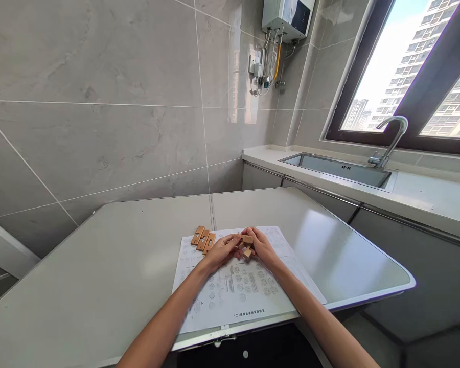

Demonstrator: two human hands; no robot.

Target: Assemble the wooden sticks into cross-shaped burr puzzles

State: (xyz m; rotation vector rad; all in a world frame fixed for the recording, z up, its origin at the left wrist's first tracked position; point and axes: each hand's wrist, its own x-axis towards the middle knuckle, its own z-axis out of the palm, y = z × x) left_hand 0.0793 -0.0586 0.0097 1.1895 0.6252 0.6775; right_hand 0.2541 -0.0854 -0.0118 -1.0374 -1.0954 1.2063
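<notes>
Both my hands meet over a printed instruction sheet (233, 286) on the grey table (99, 266). Together they pinch a small cluster of wooden puzzle pieces (247, 244). My left hand (222, 251) closes on the cluster from the left and my right hand (261, 246) from the right. Three more notched wooden pieces (203, 239) lie side by side at the sheet's far left corner, just beyond my left hand.
A tiled wall rises behind the table. To the right runs a counter with a steel sink (341, 168) and a tap (391, 140) under a window. A water heater (287, 18) hangs on the wall above.
</notes>
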